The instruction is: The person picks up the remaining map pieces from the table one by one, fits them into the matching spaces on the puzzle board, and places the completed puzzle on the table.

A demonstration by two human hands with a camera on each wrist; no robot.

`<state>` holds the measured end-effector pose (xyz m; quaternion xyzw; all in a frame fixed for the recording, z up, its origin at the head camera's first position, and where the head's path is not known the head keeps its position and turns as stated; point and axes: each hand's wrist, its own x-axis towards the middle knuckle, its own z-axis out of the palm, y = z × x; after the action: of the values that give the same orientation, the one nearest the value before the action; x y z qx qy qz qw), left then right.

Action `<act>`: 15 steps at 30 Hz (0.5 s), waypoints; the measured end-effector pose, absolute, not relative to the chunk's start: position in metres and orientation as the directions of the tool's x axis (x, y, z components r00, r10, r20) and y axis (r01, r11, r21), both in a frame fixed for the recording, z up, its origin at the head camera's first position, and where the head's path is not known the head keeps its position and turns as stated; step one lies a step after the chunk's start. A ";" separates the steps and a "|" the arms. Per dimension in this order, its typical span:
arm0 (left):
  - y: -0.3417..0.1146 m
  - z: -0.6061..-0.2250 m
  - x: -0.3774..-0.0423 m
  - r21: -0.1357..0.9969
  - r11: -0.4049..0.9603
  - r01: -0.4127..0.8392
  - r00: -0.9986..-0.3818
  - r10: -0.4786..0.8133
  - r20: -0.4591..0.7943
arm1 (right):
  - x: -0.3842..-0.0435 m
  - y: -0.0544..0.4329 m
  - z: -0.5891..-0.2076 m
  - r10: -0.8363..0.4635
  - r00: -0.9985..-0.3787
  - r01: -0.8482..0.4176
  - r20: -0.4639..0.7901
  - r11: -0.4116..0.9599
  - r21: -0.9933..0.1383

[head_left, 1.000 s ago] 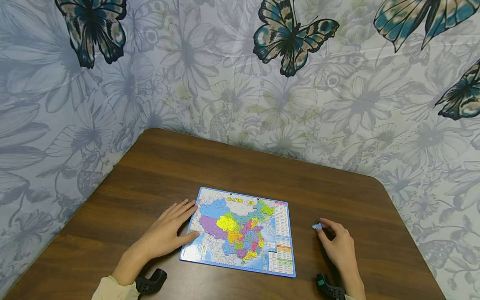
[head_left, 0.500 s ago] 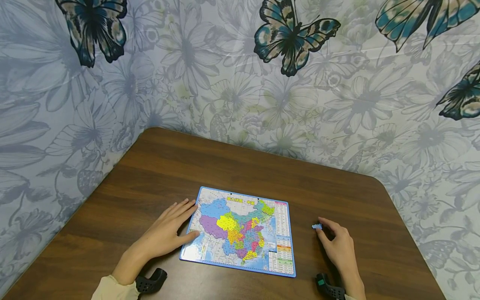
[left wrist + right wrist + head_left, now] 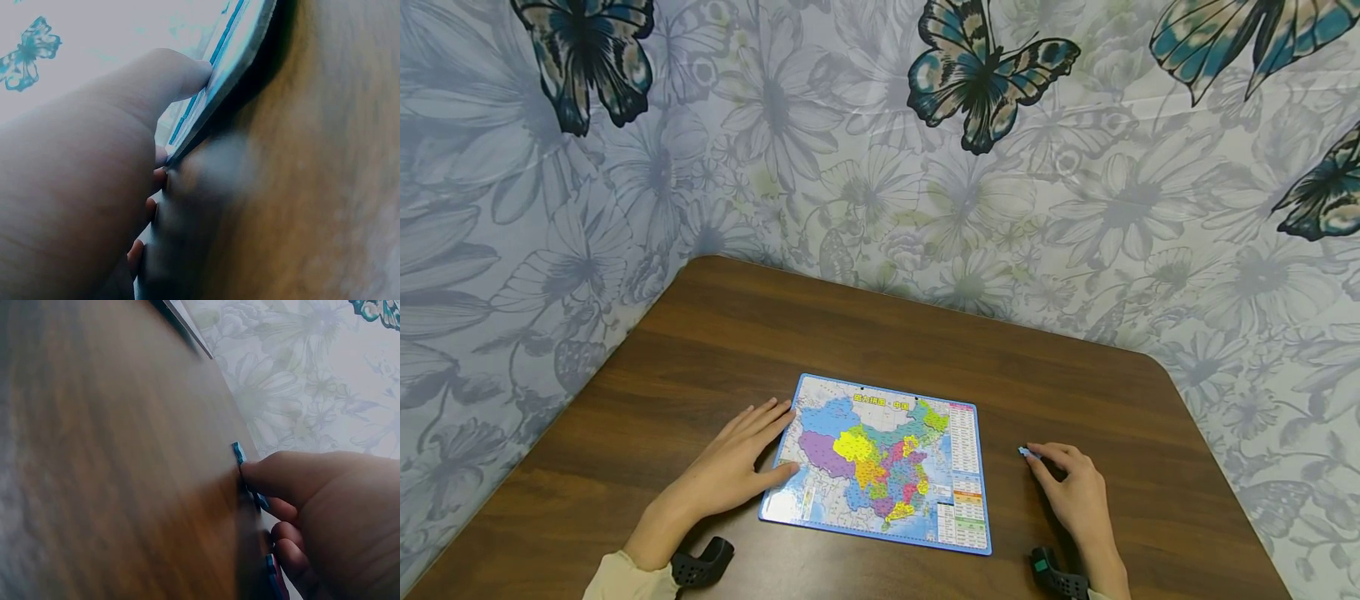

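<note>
A map puzzle board of China (image 3: 955, 533) with a blue rim lies flat on the table. My left hand (image 3: 722, 471) rests at its left edge, fingers stretched out along the side and the thumb (image 3: 181, 74) laid on top of the board. To the right of the board, my right hand (image 3: 1075, 492) pinches a small blue puzzle piece (image 3: 1023, 451) between thumb and fingers. In the right wrist view this piece (image 3: 237, 452) appears edge-on, low over the table. Another piece, pink and blue (image 3: 275, 578), shows beneath the other fingers there; the hand hides it from the head view.
The brown wooden table (image 3: 850, 325) has rounded far corners. Behind it hangs a floral cloth (image 3: 865, 192) with large butterflies. A black wrist mount (image 3: 703, 563) sits on the left wrist, and a similar black mount (image 3: 1058, 575) is on the right.
My right hand has shifted slightly left with the puzzle piece, and less of the piece shows in the head view. The left hand and the board have stayed put.
</note>
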<state>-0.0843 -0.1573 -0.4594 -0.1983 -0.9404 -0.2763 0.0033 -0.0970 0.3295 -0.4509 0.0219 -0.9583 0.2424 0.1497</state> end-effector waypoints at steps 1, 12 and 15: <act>-0.157 -0.459 -0.084 0.518 0.768 0.375 -0.921 0.371 0.117 | -0.097 0.329 -0.451 0.033 -0.954 -0.112 0.299 0.882 -0.457; -0.157 -0.459 -0.084 0.517 0.768 0.378 -0.921 0.371 0.122 | -0.099 0.326 -0.452 0.047 -0.941 -0.123 0.334 0.874 -0.470; -0.157 -0.459 -0.084 0.516 0.768 0.378 -0.920 0.371 0.122 | -0.099 0.325 -0.452 0.058 -0.936 -0.123 0.347 0.870 -0.477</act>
<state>-0.0843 -0.1574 -0.4592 -0.1993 -0.9403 -0.2758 0.0066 -0.0993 0.3249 -0.4520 0.0173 -0.9504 0.2543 0.1782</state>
